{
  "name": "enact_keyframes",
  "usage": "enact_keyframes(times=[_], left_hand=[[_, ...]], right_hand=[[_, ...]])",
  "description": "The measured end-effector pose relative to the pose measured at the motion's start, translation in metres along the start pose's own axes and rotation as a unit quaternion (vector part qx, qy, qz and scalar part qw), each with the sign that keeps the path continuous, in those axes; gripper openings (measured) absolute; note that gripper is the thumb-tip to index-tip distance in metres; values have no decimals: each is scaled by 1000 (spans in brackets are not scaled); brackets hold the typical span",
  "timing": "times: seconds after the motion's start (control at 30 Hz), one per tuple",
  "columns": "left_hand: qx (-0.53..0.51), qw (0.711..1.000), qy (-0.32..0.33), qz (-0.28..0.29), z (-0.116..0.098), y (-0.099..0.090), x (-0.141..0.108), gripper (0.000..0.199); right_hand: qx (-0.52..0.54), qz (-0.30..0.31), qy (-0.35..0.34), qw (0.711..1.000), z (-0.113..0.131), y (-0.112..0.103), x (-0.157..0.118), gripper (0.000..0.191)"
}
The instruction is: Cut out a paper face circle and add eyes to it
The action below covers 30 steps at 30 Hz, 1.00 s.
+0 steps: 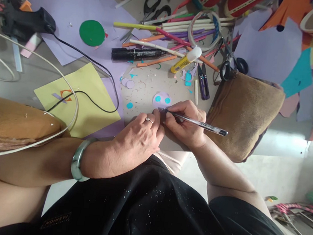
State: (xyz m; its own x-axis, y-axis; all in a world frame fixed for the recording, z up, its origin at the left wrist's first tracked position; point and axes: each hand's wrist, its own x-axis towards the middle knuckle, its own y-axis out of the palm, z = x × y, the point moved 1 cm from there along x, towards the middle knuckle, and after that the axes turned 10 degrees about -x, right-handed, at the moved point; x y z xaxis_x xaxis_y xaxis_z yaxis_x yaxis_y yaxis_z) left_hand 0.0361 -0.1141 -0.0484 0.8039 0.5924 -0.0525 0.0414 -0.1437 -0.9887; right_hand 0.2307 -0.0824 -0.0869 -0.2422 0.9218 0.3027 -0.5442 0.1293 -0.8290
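Observation:
In the head view my right hand (186, 122) is closed around a ballpoint pen (200, 124), its clear barrel slanting down to the right. The pen's tip end is at the lower edge of a small lilac oval paper cutout (162, 98). Two bright blue dots sit on this cutout. My left hand (141, 132), with a ring on one finger, has its fingers bent and pressed together at the cutout's lower edge. Its fingertips are partly hidden, and they appear to hold the paper down. A loose blue paper dot (129, 105) and small lilac discs (130, 84) lie to the left.
Farther back are a glue stick (184, 61), a black marker (137, 53), purple thread snips (203, 81), coloured sticks, tape (203, 29) and scissors (156, 8). A brown cushion (245, 115) flanks my right arm. A glue gun (27, 20) and cables lie left, near yellow paper (97, 97).

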Motion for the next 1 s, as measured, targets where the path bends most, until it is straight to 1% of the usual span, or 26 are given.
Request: enact_keyframes(times=[0.13,0.27,0.47,0.6,0.73,1.0], left_hand=[[-8,1000,-1,4,0,-1,1,49],[-1,1000,2,14,0,-4,1,46],[-5,1000,4,14,1,-6,1,48],[-2,1000,1,15,1,-6,1,45],[5,1000,8,6,1,-5,1,43],[-1,1000,13,3,2,-7,1,45]], right_hand=[[4,-1,-11,1000,0,0,1,4],[6,-5,-18,1000,0,-1,1,4],[-4,14,7,1000,0,-1,1,2],[3,17,6,1000,0,-1,1,2],[-2,29,24,999,0,-1,1,4],[-9,25,25,999,1,-2,1,3]])
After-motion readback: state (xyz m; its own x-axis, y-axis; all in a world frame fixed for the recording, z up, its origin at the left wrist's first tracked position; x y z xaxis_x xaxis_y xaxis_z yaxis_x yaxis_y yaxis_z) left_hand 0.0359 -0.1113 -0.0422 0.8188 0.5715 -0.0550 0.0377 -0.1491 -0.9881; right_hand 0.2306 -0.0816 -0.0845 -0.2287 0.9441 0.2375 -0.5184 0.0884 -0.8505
